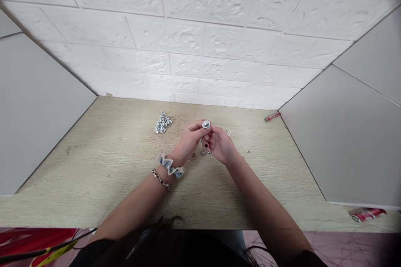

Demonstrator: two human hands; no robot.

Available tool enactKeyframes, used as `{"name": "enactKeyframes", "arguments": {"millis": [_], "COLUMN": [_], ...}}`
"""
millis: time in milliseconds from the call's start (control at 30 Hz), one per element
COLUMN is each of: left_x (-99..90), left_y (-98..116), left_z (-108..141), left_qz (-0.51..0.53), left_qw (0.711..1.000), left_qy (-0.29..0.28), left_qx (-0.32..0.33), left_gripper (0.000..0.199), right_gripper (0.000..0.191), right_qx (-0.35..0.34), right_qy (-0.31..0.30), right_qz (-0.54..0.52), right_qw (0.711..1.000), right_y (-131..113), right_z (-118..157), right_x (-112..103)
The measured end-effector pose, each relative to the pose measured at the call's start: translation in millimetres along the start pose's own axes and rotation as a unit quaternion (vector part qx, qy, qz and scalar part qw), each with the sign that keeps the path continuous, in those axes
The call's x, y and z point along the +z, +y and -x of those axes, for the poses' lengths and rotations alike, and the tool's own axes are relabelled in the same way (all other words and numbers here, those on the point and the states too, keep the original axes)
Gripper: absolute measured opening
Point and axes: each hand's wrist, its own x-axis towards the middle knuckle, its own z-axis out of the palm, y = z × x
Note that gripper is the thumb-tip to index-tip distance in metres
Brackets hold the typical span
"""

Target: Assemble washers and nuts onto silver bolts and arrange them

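Near the middle of the wooden table, my left hand (190, 138) pinches a silver bolt with a washer (206, 124), its head facing up. My right hand (222, 144) touches the same bolt from the right, its fingers curled under and beside it. Below the hands a flat washer (203, 152) lies on the table, partly covered. Just past my right hand, the tip of another metal piece (229, 133) shows. A group of several silver bolts with washers (162, 124) stands to the left of my hands.
The wooden table (125, 146) has a white brick-patterned wall (188, 37) behind it and grey panels at both sides. One red cylinder (272, 117) lies at the back right, another (369, 215) at the front right. Cables (46, 251) hang below the front left edge.
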Motion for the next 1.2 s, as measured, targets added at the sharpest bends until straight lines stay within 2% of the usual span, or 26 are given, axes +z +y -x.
{"name": "enactKeyframes", "arguments": {"millis": [133,267,400,533,767,1000,1200], "left_x": [1.7,0.7,-2.8,-3.5,-3.0,-1.9,2.5], "left_y": [-2.6,-3.6,-3.9,-3.2,-1.7,-2.7,-1.6], "left_z": [0.0,-1.6,-3.3,-3.2,-1.8,-0.7,1.8], "left_qz": [0.006,0.007,0.007,0.015,0.007,-0.003,0.0], "left_qw": [1.0,1.0,1.0,1.0,1.0,1.0,1.0], "left_qy": [0.019,0.008,0.0,-0.012,-0.008,-0.004,0.008], "left_qx": [-0.007,-0.005,0.015,0.023,0.0,-0.02,-0.026], "left_gripper": [0.031,0.03,0.026,0.026,0.034,0.038,0.031], "right_gripper": [0.021,0.026,0.03,0.023,0.019,0.033,0.038], "right_qx": [0.014,0.01,-0.008,-0.029,-0.008,0.009,0.01], "right_qy": [0.026,0.04,0.026,-0.007,-0.013,0.006,0.005], "right_qz": [0.013,0.032,0.039,0.019,-0.005,0.023,0.039], "right_qw": [0.999,0.999,0.999,0.999,1.0,1.0,0.999], "right_y": [1.4,3.7,3.3,0.4,1.1,3.6,4.8], "right_z": [-1.7,-3.3,-2.8,0.0,0.1,-2.5,-2.6], "right_x": [1.0,0.0,-1.0,-2.7,-3.4,-0.8,1.5]}}
